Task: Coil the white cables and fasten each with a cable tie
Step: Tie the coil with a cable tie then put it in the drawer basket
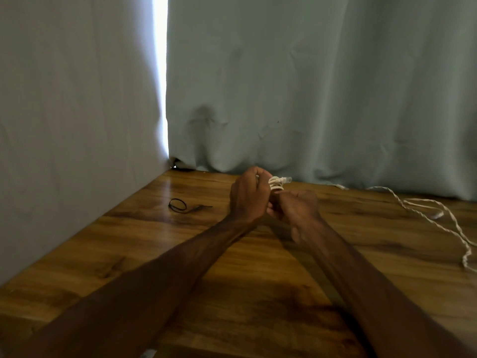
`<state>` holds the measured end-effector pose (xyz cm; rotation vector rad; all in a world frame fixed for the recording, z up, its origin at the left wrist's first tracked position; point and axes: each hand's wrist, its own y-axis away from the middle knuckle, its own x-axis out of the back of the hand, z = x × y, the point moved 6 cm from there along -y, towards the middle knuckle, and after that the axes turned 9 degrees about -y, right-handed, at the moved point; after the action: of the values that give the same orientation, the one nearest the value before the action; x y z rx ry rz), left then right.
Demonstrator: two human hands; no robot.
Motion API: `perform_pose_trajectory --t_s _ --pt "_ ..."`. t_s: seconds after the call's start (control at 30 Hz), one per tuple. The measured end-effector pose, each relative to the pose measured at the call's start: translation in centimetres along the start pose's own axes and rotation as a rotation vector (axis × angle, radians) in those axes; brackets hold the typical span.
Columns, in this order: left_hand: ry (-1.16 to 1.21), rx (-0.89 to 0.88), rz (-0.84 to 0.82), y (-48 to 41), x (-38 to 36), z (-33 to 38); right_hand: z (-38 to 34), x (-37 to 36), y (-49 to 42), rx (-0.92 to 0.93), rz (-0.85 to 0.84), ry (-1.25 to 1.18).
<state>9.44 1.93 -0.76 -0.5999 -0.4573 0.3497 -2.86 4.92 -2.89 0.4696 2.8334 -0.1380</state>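
White cable coil (276, 184) is a small tight bundle, held between both hands over the worktop (232, 267). On the left hand (249, 196) the fingers (258, 174) are curled round the coil's left side, gripping it. On the right hand (296, 210) the fingers are curled tight and pinch the coil's lower edge from the right; what's under the fingertips is hidden. The plug end (287, 179) pokes out of the coil just past the left fingers, toward the curtain (309, 86). A black cable tie (178, 204) lies looped flat on the worktop, well left of the left fingers, untouched. The second white cable (426, 215) lies loose on the worktop, well right of the right fingers, in twisted loops, one end near the curtain hem.
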Motion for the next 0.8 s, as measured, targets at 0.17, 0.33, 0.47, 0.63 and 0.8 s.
perform_pose_trajectory --t_s 0.17,0.33,0.47,0.63,0.8 --pt "0.043 0.002 0.046 0.0 -0.1 0.1 -0.1 0.3 0.6 -0.089 0.077 -0.266" --pt "0.031 -0.033 0.056 0.2 0.0 0.4 -0.4 0.0 0.5 -0.136 0.037 -0.369" --pt "0.040 -0.042 0.129 -0.6 1.0 0.0 -0.9 -0.8 0.5 -0.164 -0.113 -0.433" --pt "-0.050 -0.137 0.153 -1.1 2.1 -0.1 -1.1 -1.0 1.4 -0.098 -0.193 -0.102" --pt "-0.096 -0.194 0.136 -1.1 2.1 0.3 -1.0 -1.3 1.4 -0.192 -0.234 -0.161"
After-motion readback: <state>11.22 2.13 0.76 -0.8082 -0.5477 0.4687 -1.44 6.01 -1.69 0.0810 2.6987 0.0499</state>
